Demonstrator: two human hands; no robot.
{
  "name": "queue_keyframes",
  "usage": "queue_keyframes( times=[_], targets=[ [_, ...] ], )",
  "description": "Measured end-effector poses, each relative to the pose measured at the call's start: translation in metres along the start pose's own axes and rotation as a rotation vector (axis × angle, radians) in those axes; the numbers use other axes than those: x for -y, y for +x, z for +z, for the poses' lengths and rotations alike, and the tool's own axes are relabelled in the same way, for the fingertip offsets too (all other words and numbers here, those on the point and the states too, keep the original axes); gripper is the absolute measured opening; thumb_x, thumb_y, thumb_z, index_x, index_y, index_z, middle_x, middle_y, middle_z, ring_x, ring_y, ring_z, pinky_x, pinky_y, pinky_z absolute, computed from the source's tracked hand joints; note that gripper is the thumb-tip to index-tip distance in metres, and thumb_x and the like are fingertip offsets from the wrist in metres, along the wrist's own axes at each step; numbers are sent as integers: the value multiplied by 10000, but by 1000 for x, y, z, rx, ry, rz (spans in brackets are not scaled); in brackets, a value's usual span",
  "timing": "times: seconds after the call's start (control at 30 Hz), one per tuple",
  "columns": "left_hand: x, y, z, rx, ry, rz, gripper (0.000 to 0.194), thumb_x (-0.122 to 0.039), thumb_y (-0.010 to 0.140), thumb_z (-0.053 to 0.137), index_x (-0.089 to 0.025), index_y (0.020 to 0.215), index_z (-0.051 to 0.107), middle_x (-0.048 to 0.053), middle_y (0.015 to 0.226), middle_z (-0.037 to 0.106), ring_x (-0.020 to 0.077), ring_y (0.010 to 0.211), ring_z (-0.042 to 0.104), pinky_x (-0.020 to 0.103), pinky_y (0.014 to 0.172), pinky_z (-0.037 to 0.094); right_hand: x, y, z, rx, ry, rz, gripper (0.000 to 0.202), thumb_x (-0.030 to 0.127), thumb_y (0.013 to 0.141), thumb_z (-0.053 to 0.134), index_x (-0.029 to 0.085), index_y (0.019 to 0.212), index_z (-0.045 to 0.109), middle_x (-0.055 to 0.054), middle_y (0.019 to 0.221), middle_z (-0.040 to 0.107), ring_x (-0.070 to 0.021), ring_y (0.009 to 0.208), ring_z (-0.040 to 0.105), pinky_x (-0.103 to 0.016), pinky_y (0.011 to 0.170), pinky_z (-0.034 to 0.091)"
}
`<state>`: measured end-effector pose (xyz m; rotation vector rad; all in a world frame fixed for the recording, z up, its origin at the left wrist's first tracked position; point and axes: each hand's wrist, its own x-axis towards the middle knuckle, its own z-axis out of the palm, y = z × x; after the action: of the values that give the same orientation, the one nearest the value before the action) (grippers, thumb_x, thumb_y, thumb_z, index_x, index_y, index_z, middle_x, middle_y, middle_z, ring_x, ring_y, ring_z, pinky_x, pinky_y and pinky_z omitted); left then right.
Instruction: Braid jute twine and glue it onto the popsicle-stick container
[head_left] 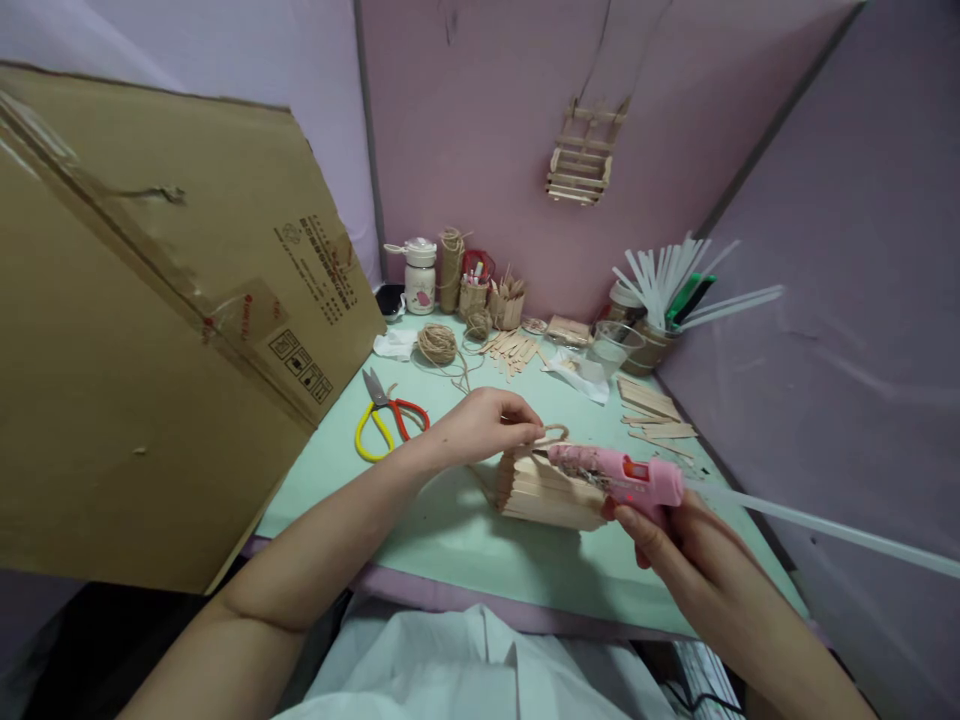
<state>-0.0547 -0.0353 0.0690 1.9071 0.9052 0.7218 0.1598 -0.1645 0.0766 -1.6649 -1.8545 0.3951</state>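
Note:
A pink glue gun (622, 474) with a long clear glue stick out of its back is held in my right hand (675, 545), its fingers wrapped round the handle. Its nozzle points left, at the top edge of a box of wooden craft sticks (551, 498) lying on the table. My left hand (491, 425) pinches a piece of twine (556, 431) at that edge, close to the nozzle. Left of this hand lie scissors (384, 405) with yellow and red handles, blades apart. Behind them sits a ball of twine (437, 344).
A big cardboard sheet (187, 330) leans at the left. Along the back stand a white bottle (420, 278), stick holders and loose craft sticks (512, 350). Glue sticks (664, 280) fill a cup at the right, near a clear cup (615, 345). A small stick swing (581, 165) hangs above.

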Motion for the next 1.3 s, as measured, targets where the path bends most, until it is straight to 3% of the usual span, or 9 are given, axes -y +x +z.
queue_keyframes(
  times=[1.3],
  targets=[
    [-2, -2, -1, 3, 16, -2, 236, -318, 735, 588, -147, 840, 712, 35, 801, 715, 146, 769, 628, 227, 687, 453, 1, 3, 4, 10, -55, -32, 363, 527, 863, 422, 207, 737, 539, -21, 621, 554, -166, 574, 521, -266, 548, 435]
  ],
)
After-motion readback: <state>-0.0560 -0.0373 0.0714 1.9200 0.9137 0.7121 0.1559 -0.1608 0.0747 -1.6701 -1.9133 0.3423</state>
